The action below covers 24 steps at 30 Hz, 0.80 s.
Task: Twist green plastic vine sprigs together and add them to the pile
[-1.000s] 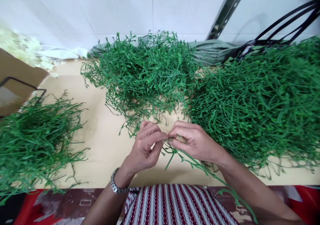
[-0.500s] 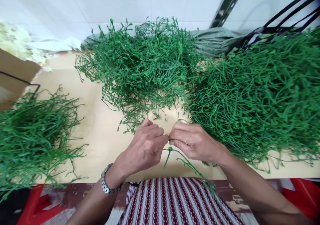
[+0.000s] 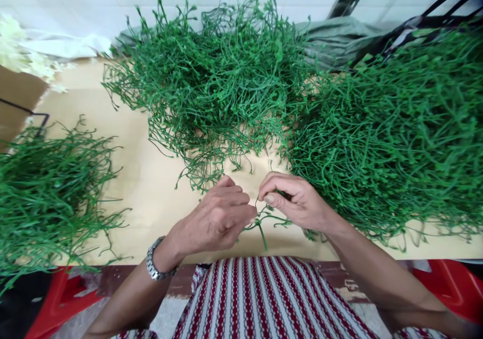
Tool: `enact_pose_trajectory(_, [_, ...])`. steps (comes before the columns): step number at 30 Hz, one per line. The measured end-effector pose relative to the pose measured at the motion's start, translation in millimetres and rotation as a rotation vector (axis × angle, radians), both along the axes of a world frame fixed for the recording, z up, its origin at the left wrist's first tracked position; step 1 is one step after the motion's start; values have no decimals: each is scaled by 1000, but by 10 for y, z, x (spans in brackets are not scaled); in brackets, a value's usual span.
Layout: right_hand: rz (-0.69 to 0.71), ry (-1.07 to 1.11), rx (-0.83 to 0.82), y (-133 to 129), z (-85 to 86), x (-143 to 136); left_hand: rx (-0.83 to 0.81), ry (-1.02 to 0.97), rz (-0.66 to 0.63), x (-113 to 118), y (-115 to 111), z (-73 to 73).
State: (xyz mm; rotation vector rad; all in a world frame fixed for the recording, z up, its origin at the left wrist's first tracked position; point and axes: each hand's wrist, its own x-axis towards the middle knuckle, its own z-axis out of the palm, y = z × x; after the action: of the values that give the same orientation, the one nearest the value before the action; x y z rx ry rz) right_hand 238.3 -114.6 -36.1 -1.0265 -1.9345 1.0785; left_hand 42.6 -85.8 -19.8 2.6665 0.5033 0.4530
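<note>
My left hand [image 3: 221,217] is closed, its knuckles up, with a thin branched green artificial stem [image 3: 263,236] held at its fingertips. Part of that stem hangs below the fingers, and side shoots spread to the right. Close beside it, my right hand [image 3: 296,200] pinches a fine strand of the stem between thumb and forefinger. A small gap separates the two hands. The fingertips of my left hand hide where the stem is gripped. Just beyond the hands lies a loose heap of green stems [image 3: 226,87].
A larger heap of green stems [image 3: 392,143] covers the table's right side, and another pile [image 3: 49,193] lies at the left. Pale flowers [image 3: 37,65] and a brown carton [image 3: 17,100] stand at the far left. Green-grey cloth [image 3: 343,42] lies along the wall.
My right hand has opened a small gap from the left, with a strand showing between them. The long shoot that trailed toward my lap now lies nearer the hands. The camera view has shifted slightly.
</note>
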Motion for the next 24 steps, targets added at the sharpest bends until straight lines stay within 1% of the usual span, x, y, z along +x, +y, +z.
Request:
enact_pose_trajectory(3, [-37, -38, -103, -62, -55, -72, 50, -58, 106, 48, -26, -55])
enact_pose_trajectory(6, [-74, -23, -162, -107, -97, -119, 151, -109, 226, 105, -58, -117])
enact_pose_trajectory(8, [-100, -15, -164, -116, -99, -125, 211, -121, 276, 130, -72, -145])
enact_pose_trajectory(11, [-136, -105, -101, -110, -73, -109, 237, -81, 301, 135, -73, -148])
enact_pose_trajectory(14, [-110, -195, 31, -108, -56, -86, 201, -12, 257, 117, -62, -120])
enact_pose_trajectory(17, [-26, -260, 127, -116, -65, -66, 118, 15, 174, 96, -49, -82])
enact_pose_trajectory(20, [86, -290, 163, -118, -68, -40, 12, 20, 51, 74, -27, -29])
enact_pose_trajectory(23, [243, -251, 161, -106, -44, 11, -101, 46, -95, 42, 10, 35])
enact_pose_trajectory(24, [265, -230, 148, -98, -32, 32, -129, 54, -121, 29, 24, 52])
